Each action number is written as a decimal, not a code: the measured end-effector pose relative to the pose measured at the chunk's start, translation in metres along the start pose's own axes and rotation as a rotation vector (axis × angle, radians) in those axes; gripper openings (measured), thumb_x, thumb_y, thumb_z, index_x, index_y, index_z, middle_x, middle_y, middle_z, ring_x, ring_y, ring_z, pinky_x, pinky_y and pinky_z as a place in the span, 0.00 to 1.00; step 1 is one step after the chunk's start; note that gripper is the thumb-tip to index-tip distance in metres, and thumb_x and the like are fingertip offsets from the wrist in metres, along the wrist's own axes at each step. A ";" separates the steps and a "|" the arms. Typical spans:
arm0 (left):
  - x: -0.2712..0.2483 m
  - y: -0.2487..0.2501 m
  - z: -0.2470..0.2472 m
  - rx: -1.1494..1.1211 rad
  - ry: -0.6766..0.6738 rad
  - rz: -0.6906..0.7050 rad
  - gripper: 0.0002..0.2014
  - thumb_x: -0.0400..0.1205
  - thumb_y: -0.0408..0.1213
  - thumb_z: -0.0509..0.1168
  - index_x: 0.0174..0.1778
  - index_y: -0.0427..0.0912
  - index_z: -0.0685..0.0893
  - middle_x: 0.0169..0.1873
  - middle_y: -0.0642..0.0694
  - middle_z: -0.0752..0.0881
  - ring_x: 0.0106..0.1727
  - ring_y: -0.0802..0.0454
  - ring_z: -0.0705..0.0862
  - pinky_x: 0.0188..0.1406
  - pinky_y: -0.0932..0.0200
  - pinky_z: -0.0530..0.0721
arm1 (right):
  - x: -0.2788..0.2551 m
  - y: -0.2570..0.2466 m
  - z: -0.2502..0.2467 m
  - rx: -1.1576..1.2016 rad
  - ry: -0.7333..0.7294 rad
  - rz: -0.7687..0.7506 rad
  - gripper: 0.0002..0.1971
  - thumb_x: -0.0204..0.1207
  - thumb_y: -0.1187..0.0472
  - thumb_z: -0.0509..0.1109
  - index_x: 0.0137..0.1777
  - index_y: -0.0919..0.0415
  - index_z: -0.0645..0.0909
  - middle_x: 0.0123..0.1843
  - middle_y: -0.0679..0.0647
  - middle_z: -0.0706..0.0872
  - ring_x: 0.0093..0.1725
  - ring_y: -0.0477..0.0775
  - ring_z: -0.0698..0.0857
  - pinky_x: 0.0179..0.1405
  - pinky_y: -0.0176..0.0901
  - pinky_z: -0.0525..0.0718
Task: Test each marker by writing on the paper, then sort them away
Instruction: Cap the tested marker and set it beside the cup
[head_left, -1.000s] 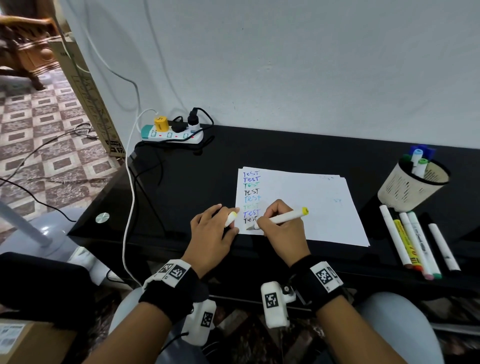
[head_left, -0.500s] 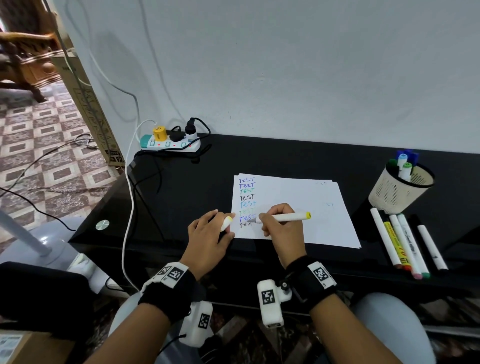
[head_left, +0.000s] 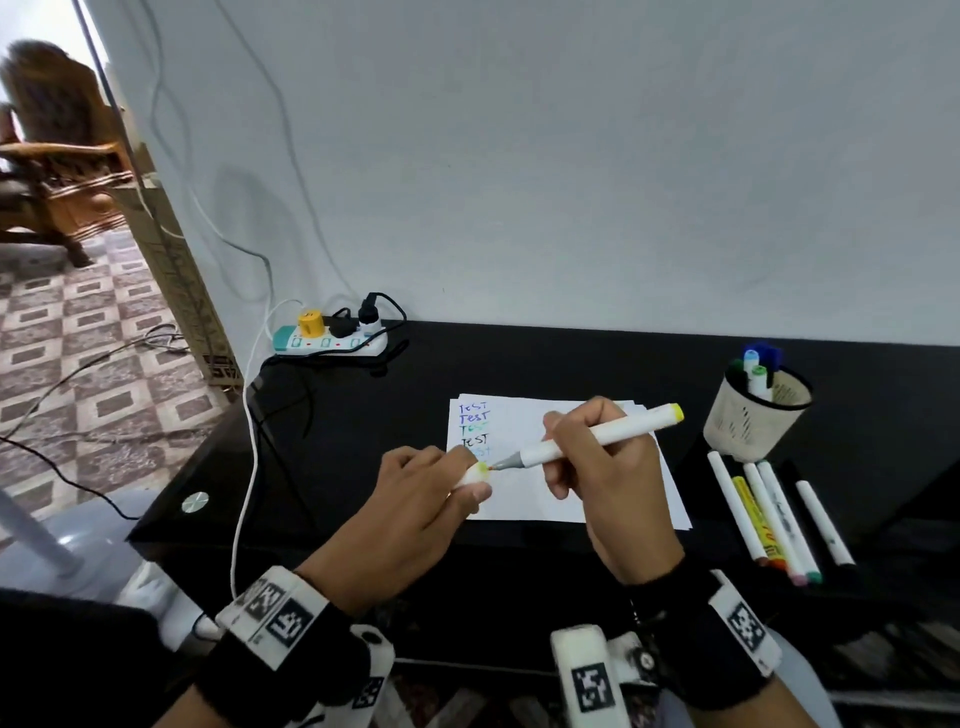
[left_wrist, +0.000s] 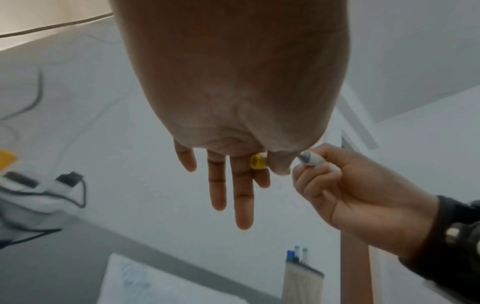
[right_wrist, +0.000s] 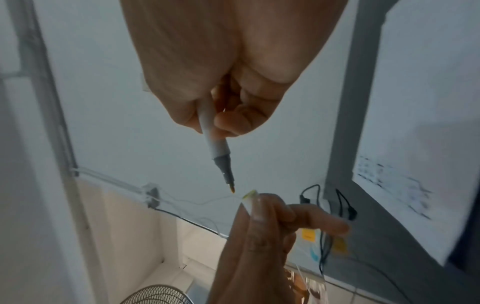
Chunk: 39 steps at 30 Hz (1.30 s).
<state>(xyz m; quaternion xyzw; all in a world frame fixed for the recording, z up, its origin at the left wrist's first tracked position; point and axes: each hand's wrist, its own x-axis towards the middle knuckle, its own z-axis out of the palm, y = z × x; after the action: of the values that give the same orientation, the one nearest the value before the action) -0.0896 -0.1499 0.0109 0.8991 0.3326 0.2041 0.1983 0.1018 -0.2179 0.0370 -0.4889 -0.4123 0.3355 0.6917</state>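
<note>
Recapping, mid-sort: a person's right hand (head_left: 597, 467) holds a white marker (head_left: 597, 435) with a yellow end, thumb and fingers curled round the barrel, its bare tip aimed left at the mouth of a yellow-ended cap (head_left: 478, 474). The left hand (head_left: 415, 499) pinches that cap between thumb and forefinger, the other fingers spread loosely in the left wrist view. Tip and cap stand just apart, raised above the near-left corner of the paper (head_left: 571, 499), where a column of coloured "TEST" lines runs down the left margin; its lower lines are hidden behind the hands, so whether this marker's own line is there cannot be told.

The step in hand appears to be closing the tested marker before it is put away. The next move calls for lining the tip squarely with the cap's opening and pressing the two together until seated, without smearing ink on the thumb.

At the far right of the black table (head_left: 363, 467) a cream pen cup (head_left: 753, 421) already holds several markers upright. A row of loose markers (head_left: 769, 519) lies just in front of it, nearer the person, seemingly awaiting their turn. A power strip (head_left: 332, 342) sits at the far-left edge by the wall.
</note>
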 end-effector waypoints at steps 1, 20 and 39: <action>0.000 0.006 -0.005 0.005 -0.005 0.017 0.17 0.87 0.60 0.45 0.48 0.56 0.73 0.40 0.57 0.77 0.54 0.58 0.74 0.71 0.59 0.60 | -0.001 -0.007 -0.001 -0.010 0.000 -0.026 0.11 0.83 0.70 0.70 0.38 0.69 0.76 0.23 0.59 0.81 0.22 0.54 0.76 0.23 0.38 0.76; -0.021 0.088 -0.026 -0.680 -0.269 0.092 0.10 0.88 0.41 0.59 0.51 0.50 0.87 0.32 0.50 0.74 0.35 0.50 0.70 0.36 0.51 0.69 | -0.047 -0.038 -0.019 -0.036 -0.221 0.035 0.18 0.84 0.57 0.72 0.39 0.68 0.73 0.23 0.58 0.78 0.21 0.55 0.73 0.21 0.43 0.72; 0.000 -0.040 0.066 0.073 -0.002 -0.398 0.21 0.83 0.53 0.64 0.73 0.61 0.73 0.73 0.58 0.71 0.76 0.50 0.69 0.74 0.40 0.66 | -0.023 -0.023 -0.214 -0.741 0.404 -0.018 0.06 0.76 0.62 0.77 0.44 0.47 0.89 0.44 0.47 0.92 0.46 0.53 0.90 0.46 0.56 0.88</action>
<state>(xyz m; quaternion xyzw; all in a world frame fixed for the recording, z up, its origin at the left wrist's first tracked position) -0.0776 -0.1365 -0.0648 0.8223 0.5109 0.1479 0.2025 0.2854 -0.3299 0.0143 -0.7568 -0.3655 0.0561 0.5390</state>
